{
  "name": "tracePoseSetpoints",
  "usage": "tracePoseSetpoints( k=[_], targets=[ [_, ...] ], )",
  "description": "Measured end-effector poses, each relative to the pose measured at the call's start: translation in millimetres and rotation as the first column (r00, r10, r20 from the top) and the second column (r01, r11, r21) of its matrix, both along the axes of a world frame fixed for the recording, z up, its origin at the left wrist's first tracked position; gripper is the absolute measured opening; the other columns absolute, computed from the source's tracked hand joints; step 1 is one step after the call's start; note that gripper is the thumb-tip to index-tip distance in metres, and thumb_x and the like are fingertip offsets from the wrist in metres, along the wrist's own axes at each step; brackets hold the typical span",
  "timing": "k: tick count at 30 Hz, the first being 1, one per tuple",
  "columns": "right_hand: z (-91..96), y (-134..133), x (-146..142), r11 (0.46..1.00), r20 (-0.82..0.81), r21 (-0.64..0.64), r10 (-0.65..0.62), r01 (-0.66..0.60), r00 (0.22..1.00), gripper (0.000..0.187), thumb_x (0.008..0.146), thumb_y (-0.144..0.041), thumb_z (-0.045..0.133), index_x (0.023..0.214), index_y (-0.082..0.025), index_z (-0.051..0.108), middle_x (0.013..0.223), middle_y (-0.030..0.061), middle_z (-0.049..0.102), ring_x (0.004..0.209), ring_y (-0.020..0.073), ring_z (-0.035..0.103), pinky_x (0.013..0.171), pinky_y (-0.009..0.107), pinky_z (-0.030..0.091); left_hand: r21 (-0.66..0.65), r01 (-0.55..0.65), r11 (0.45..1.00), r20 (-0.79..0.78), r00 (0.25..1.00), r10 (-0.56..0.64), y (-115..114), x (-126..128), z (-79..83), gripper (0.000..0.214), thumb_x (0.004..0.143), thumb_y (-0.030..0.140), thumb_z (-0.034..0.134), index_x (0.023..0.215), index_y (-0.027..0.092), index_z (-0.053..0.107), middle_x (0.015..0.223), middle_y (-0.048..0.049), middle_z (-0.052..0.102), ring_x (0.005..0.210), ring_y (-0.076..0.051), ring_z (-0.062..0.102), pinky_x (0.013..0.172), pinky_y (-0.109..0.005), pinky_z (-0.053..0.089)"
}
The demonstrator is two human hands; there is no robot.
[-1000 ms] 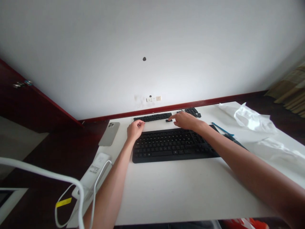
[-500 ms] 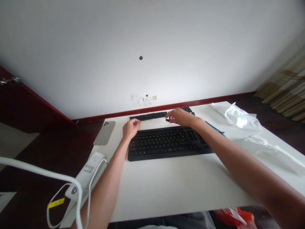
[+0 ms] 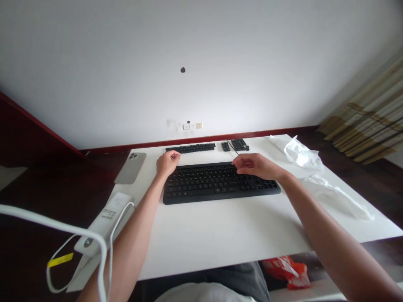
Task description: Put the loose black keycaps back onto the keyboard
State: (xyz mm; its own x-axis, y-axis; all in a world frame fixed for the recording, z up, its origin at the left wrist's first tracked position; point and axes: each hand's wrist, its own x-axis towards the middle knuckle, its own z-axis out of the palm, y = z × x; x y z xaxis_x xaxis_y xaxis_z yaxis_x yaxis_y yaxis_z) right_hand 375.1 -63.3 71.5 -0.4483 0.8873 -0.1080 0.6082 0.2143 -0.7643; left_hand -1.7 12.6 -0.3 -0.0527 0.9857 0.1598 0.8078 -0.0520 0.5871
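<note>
A black keyboard (image 3: 201, 192) lies on the white table in front of me. Behind it, loose black keycaps (image 3: 192, 148) are lined up in a strip, with smaller blocks of keycaps (image 3: 239, 144) farther right. My left hand (image 3: 167, 162) rests at the keyboard's back left corner, fingers curled in to the thumb; whatever may be inside is hidden. Over the right part of the keys, my right hand (image 3: 256, 165) is bent down with its fingertips pinched together. I cannot make out what is between them.
On the left are a phone (image 3: 130, 167) and a white power strip (image 3: 105, 220) with a white cable (image 3: 47, 224) arching in front. Crumpled white plastic wrapping (image 3: 300, 153) lies at the right. A red bag (image 3: 286, 270) is below the table's front edge.
My right hand has come back from the keycaps, where a small black piece showed at its fingers, to above the keyboard. My left hand stays near the keyboard's corner. The view has shifted slightly.
</note>
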Motion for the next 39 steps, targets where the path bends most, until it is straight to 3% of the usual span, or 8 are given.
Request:
tracePoseSetpoints(
  k=[3,10,14,21,30,39],
  targets=[
    [-5.5,0,4,1.0,0.035,-0.021,0.016,-0.015,0.999,0.043,0.082,-0.051,0.072,0.116,-0.024,0.075,0.106,0.0047,0.077,0.099,0.0257,0.071,0.09,0.037,0.055,0.012,0.0,1.0,0.011,1.0,-0.001,-1,0,0.0,0.022,0.089,0.039,0.059,0.095,0.029,0.078,0.091,-0.0002,0.077,0.082,-0.02,0.067,0.074,-0.027,0.044],
    [1.4,-2,9,0.987,0.241,0.011,0.152,-0.159,0.958,0.039,0.095,-0.048,0.058,0.126,-0.032,0.075,0.124,0.0027,0.074,0.104,0.0255,0.069,0.082,0.033,0.053,0.005,-0.002,1.0,0.019,1.0,0.002,-3,0,2.0,0.023,0.088,0.039,0.059,0.096,0.029,0.078,0.088,-0.0003,0.076,0.08,-0.019,0.066,0.073,-0.027,0.044],
    [3.0,-6,6,0.989,0.253,-0.009,0.145,-0.148,0.956,0.039,0.095,-0.042,0.058,0.129,-0.032,0.072,0.117,0.0037,0.076,0.101,0.0249,0.07,0.08,0.033,0.052,0.011,0.001,1.0,0.011,1.0,-0.001,-3,0,1.9,0.024,0.088,0.039,0.058,0.097,0.028,0.078,0.088,-0.0002,0.077,0.081,-0.019,0.066,0.073,-0.027,0.043],
    [0.4,-9,1,0.99,0.246,0.072,0.1,-0.122,0.964,0.022,0.091,-0.037,0.063,0.105,-0.028,0.076,0.101,0.0018,0.078,0.092,0.0231,0.071,0.077,0.031,0.053,0.02,-0.005,1.0,0.019,1.0,0.004,-1,-1,-0.3,0.024,0.086,0.038,0.058,0.095,0.028,0.078,0.086,0.001,0.076,0.079,-0.018,0.066,0.071,-0.027,0.041],
    [-1.3,-13,-8,0.975,0.276,0.162,0.102,-0.151,0.956,0.018,0.093,-0.031,0.062,0.1,-0.024,0.076,0.098,0.0031,0.078,0.091,0.0212,0.071,0.08,0.031,0.054,0.031,0.008,0.999,0.041,0.999,-0.01,2,-2,-4.3,0.024,0.086,0.041,0.059,0.094,0.028,0.078,0.083,0.0008,0.075,0.078,-0.019,0.066,0.071,-0.027,0.042],
    [-2.6,-16,-14,0.976,0.326,0.17,0.077,-0.138,0.942,0.012,0.092,-0.024,0.064,0.095,-0.023,0.076,0.096,0.0025,0.078,0.088,0.0198,0.072,0.079,0.029,0.055,0.03,0.012,0.999,0.039,0.999,-0.013,2,-2,-5.0,0.026,0.087,0.042,0.059,0.095,0.027,0.078,0.084,-0.0002,0.076,0.08,-0.019,0.067,0.072,-0.027,0.044]
  ],
)
